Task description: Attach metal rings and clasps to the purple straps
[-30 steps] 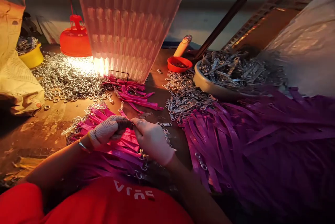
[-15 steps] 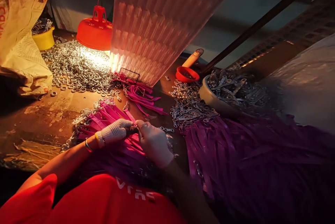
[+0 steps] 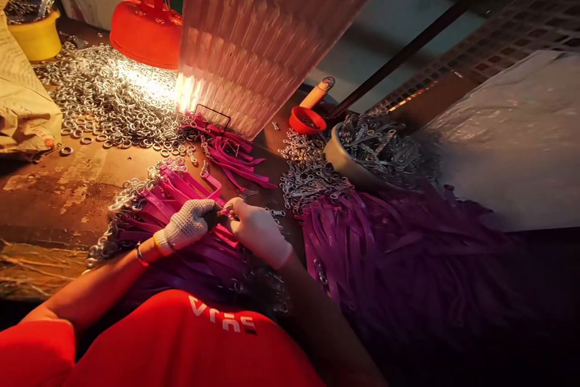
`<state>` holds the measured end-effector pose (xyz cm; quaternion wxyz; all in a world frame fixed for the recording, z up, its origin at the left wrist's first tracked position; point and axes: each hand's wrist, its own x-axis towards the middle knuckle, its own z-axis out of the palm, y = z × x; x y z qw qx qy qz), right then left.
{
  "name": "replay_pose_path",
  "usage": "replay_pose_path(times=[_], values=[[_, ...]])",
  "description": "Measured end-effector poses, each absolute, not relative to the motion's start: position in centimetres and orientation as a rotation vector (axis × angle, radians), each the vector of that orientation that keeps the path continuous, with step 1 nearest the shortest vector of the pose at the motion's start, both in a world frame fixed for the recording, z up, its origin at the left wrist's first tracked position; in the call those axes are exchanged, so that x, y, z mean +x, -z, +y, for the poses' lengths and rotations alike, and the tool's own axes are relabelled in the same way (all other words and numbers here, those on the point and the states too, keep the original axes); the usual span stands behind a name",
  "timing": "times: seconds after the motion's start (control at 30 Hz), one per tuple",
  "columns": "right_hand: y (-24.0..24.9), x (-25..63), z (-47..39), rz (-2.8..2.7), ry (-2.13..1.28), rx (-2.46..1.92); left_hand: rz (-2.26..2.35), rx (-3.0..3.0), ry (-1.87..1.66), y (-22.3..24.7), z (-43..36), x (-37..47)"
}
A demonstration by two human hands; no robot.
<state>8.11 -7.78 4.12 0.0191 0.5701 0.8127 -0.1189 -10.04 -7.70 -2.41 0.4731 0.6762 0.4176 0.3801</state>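
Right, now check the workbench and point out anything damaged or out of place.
The tabletop looks damaged: pale, patchy wear breaks up its brown surface at the picture's left. Also, one metal ring lies just off the heap, beside the yellowish sack, like a stray.

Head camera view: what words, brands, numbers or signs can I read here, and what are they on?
Red shirt: white lettering on the front, slanted and distorted from this angle; I can't read it with certainty.
Paper sack, left edge: faint print, too small to read.
I can make out no other text.
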Motion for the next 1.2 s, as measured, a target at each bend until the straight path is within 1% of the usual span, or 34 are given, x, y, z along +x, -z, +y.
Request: replay_pose_path(times=[0.1,0.23,0.53,0.63,0.7,0.77,0.87,0.97,1.03,1.1,1.2], values=[[-3.5,7.5,-7.7,2.504,0.158,1.674,1.105,1.740,-0.946,3.1,-7.7,-10.1],[-2.9,7.2,-8.1,2.548,-0.051,1.512,1.078,1.760,-0.894,3.1,-7.6,-10.3],[-2.6,7.4,-8.2,2.572,-0.127,1.434,1.068,1.762,-0.874,2.9,-7.4,-10.3],[-3.1,8.0,-8.5,2.606,-0.113,1.399,1.071,1.849,-0.826,2.0,-7.4,-10.4],[-3.5,9.1,-9.0,2.624,-0.089,1.406,1.119,1.973,-0.771,0.5,-7.3,-11.1],[-3.8,10.7,-9.8,2.618,-0.088,1.508,1.200,2.101,-0.753,-1.5,-7.3,-12.6],[-3.9,13.4,-11.0,2.621,-0.034,1.673,1.322,2.140,-0.827,-4.7,-7.4,-16.2],[-3.4,15.5,-11.6,2.746,0.054,1.568,1.476,2.014,-0.934,-6.9,-6.5,-20.1],[-2.8,15.9,-11.4,2.861,0.032,1.554,1.630,1.934,-0.918,-7.2,-4.4,-22.3],[-2.0,15.2,-10.7,3.005,0.040,1.629,1.779,1.880,-0.829,-7.0,-1.0,-24.0],[-0.7,12.9,-9.3,3.219,0.249,1.695,1.896,1.864,-0.813,-6.7,5.4,-25.6]])
